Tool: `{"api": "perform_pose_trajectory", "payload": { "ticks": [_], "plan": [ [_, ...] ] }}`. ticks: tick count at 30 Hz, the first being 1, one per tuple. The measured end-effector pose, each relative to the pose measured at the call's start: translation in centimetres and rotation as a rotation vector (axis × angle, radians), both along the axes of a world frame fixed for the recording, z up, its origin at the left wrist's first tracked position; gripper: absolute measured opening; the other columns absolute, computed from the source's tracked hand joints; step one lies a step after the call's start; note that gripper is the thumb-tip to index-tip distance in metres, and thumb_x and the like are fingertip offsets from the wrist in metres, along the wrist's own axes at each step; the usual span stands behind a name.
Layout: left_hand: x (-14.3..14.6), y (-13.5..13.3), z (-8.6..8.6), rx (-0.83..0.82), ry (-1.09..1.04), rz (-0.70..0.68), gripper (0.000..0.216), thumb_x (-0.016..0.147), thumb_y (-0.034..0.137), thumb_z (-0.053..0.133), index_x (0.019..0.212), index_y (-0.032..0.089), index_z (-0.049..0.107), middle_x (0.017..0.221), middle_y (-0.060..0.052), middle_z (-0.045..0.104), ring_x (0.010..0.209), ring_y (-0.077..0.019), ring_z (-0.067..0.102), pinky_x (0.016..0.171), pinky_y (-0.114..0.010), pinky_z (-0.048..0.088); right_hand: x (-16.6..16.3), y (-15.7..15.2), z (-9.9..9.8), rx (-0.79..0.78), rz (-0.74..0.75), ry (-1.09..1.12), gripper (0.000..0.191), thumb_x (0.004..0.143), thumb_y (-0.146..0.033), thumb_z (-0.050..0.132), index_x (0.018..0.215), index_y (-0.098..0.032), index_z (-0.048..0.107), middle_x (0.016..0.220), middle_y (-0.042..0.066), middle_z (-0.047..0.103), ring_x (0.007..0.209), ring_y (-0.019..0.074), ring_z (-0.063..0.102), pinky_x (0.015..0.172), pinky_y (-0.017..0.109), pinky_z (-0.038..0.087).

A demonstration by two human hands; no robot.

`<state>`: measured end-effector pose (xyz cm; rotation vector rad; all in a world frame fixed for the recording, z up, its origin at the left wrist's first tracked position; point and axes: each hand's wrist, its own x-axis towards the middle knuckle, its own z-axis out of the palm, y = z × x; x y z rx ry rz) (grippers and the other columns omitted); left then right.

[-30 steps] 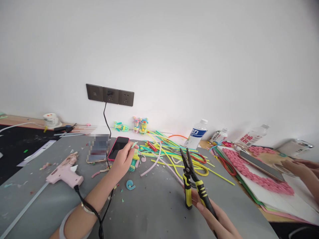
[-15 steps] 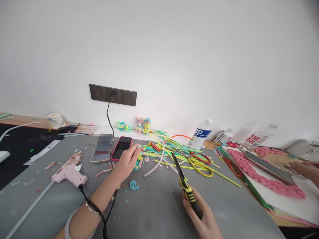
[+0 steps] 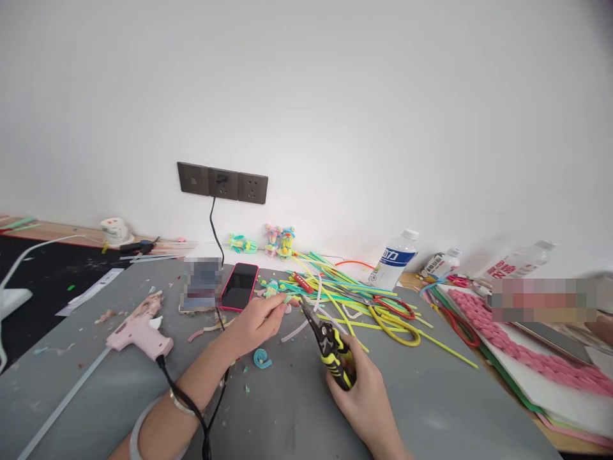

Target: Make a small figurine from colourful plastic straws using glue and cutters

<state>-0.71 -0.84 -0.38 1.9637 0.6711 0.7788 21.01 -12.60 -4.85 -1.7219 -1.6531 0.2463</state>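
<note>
My left hand (image 3: 258,322) is closed in a pinch above the grey mat. A small pale green piece (image 3: 288,298), perhaps cut pipe cleaner, shows at its fingertips. My right hand (image 3: 361,390) grips black-and-yellow pliers (image 3: 330,351). Their narrow jaws point up and left, with the tips at the left fingertips; whether they touch the piece I cannot tell. Just behind the left hand lies a green and yellow pipe-cleaner figure (image 3: 272,289), partly hidden. A blue coil (image 3: 261,359) rests on the mat in front of the hand.
A pink glue gun (image 3: 138,332) lies left, its black cord passing under my left forearm. Phones, including a pink-edged phone (image 3: 240,286), lie behind. Pipe cleaners (image 3: 335,287), scissors (image 3: 395,326) and a bottle (image 3: 395,259) stand or lie right. A pink braided piece (image 3: 522,348) is farther right.
My right hand has brought the pliers leftward, and their tips now meet the left fingertips. The left hand has shifted slightly right and down. The whole view has moved a little.
</note>
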Motion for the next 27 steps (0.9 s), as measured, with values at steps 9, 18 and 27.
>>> {"api": "perform_pose_trajectory", "payload": {
  "ticks": [9,18,27],
  "plan": [
    [-0.04,-0.39,0.07,0.004,0.029,-0.101,0.032,0.103,0.035,0.031,0.092,0.018,0.056,0.042,0.008,0.044,0.041,-0.0105,0.044,0.055,-0.023,0.041,0.28,-0.17,-0.92,0.037,-0.036,-0.041,0.044,0.076,-0.027,0.059,0.119,-0.023,0.053,0.103,0.009,0.068,0.084,0.0247,0.068,0.072,0.036,0.057],
    [0.06,-0.22,-0.34,0.036,0.021,-0.097,0.029,0.103,0.032,0.032,0.090,0.018,0.053,0.041,0.009,0.044,0.040,-0.0098,0.045,0.057,-0.022,0.042,0.32,-0.07,-0.97,0.061,0.022,-0.095,0.044,0.077,-0.025,0.057,0.120,-0.024,0.051,0.108,0.009,0.067,0.090,0.0237,0.066,0.076,0.035,0.056],
    [0.02,-0.17,0.14,0.040,0.020,-0.122,0.033,0.102,0.028,0.032,0.071,0.021,0.042,0.042,0.007,0.045,0.040,-0.0091,0.044,0.051,-0.021,0.038,-0.01,-0.06,-0.40,0.032,0.047,-0.086,0.041,0.074,-0.023,0.058,0.115,-0.021,0.054,0.097,0.006,0.069,0.076,0.0196,0.065,0.068,0.028,0.054]
  ]
}}
